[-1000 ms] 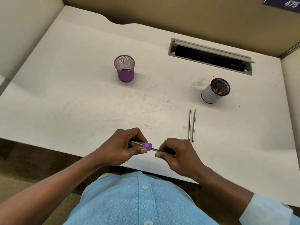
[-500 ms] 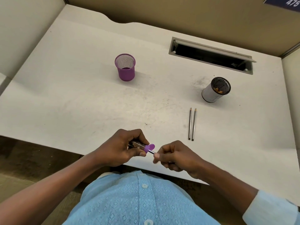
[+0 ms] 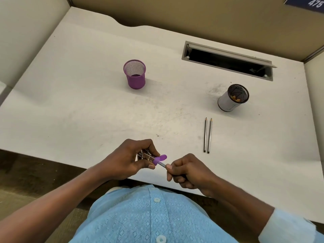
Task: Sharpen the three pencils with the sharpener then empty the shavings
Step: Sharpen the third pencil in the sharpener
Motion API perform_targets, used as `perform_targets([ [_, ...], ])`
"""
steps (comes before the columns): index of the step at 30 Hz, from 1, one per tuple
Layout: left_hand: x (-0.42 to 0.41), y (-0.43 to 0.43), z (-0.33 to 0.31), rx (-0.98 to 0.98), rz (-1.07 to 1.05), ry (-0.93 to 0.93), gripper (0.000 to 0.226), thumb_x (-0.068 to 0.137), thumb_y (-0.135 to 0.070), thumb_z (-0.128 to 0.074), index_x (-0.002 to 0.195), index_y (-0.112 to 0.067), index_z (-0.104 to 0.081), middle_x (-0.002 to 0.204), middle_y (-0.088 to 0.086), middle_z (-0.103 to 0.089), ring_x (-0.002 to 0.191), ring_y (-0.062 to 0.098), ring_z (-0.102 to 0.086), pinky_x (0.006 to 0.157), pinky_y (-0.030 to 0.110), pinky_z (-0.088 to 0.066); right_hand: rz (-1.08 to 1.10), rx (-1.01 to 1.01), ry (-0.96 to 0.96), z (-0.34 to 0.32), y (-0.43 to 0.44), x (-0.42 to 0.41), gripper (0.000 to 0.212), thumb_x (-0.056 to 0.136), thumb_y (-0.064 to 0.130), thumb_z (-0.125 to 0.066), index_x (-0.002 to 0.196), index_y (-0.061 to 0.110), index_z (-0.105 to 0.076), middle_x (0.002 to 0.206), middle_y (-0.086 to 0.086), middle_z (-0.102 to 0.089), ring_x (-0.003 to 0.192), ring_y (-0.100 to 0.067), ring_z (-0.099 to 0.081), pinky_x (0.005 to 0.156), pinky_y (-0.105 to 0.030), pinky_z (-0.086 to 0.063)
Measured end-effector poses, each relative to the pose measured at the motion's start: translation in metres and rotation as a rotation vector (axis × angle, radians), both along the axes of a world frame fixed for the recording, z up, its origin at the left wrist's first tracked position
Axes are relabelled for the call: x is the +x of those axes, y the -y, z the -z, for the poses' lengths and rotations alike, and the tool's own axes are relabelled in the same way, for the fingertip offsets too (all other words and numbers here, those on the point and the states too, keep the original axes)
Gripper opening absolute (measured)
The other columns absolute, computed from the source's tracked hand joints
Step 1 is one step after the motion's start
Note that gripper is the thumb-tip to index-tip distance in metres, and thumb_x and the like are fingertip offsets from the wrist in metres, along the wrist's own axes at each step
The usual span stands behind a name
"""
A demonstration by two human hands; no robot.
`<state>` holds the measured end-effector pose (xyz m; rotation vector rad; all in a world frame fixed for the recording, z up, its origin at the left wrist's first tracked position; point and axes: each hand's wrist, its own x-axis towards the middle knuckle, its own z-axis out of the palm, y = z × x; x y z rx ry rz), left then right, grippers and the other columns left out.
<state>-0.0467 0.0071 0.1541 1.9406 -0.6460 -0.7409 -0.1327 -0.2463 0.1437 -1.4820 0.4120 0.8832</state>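
Sharpener (image 3: pixel 154 159): gripped in left hand (image 3: pixel 128 159) over the desk (image 3: pixel 78 106) edge
Pencil (image 3: pixel 162 164): stuck in it, pinched by right hand (image 3: pixel 188 171)
Spare pencils (image 3: pixel 207 135): side by side, near the white cup (image 3: pixel 231 99)

White desk (image 3: pixel 73 106), tan partition walls (image 3: pixel 192 13), recessed cable slot (image 3: pixel 228 61), brown floor (image 3: pixel 26 176)

Desk (image 3: pixel 78 106) layout: a mesh cup (image 3: pixel 134 74) stands back left, a second cup (image 3: pixel 233 97) back right. Two pencils (image 3: pixel 207 135) lie side by side before the right cup, cable slot (image 3: pixel 228 61) behind it.
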Motion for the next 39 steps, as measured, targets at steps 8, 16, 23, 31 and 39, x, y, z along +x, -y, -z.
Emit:
perform_targets([
  [8,0.005,0.004,-0.002,-0.064,-0.011,0.069,0.029,0.086,-0.001,-0.09,0.107,-0.019,-0.08,0.098,-0.008,-0.084,0.092,0.011,-0.082,0.086,0.019,-0.059,-0.042,0.267,-0.22,-0.005,0.012,0.01,0.037,0.105,0.033,-0.065,0.086,0.003,-0.074,0.057,0.0,-0.038,0.038,-0.008,-0.031,0.032,-0.017,-0.023],
  [16,0.011,0.004,-0.003,-0.052,-0.064,0.091,0.031,0.085,0.002,-0.091,0.106,-0.017,-0.079,0.097,-0.006,-0.083,0.094,0.015,-0.08,0.087,0.019,-0.059,-0.057,0.31,-0.182,0.003,0.017,0.01,0.045,0.106,0.041,-0.063,0.094,0.0,-0.077,0.057,0.0,-0.038,0.04,-0.01,-0.033,0.036,-0.019,-0.024],
  [23,0.023,-0.009,-0.003,-0.041,-0.263,0.05,0.037,0.079,-0.006,-0.097,0.1,-0.029,-0.078,0.095,-0.009,-0.085,0.092,0.013,-0.082,0.086,0.013,-0.057,0.03,0.297,-0.096,0.015,0.031,0.003,0.05,0.106,0.043,-0.063,0.101,-0.004,-0.079,0.059,-0.002,-0.041,0.044,-0.013,-0.038,0.038,-0.021,-0.027],
  [31,0.002,0.006,0.021,-0.052,-0.602,-0.172,0.025,0.083,-0.015,-0.095,0.097,-0.027,-0.079,0.095,-0.003,-0.086,0.088,0.014,-0.081,0.079,0.024,-0.06,0.238,0.23,-0.007,0.028,0.031,-0.006,0.043,0.109,0.034,-0.058,0.103,-0.003,-0.08,0.063,-0.007,-0.052,0.047,-0.017,-0.044,0.042,-0.023,-0.034],
  [39,-0.014,0.016,0.035,-0.011,-0.709,-0.273,0.021,0.086,-0.018,-0.093,0.095,-0.033,-0.081,0.091,-0.004,-0.085,0.083,0.015,-0.079,0.08,0.033,-0.06,0.753,-0.356,0.166,0.047,0.064,0.018,0.018,0.107,0.01,-0.06,0.104,0.007,-0.077,0.082,-0.012,-0.082,0.074,-0.024,-0.075,0.074,-0.036,-0.063],
])
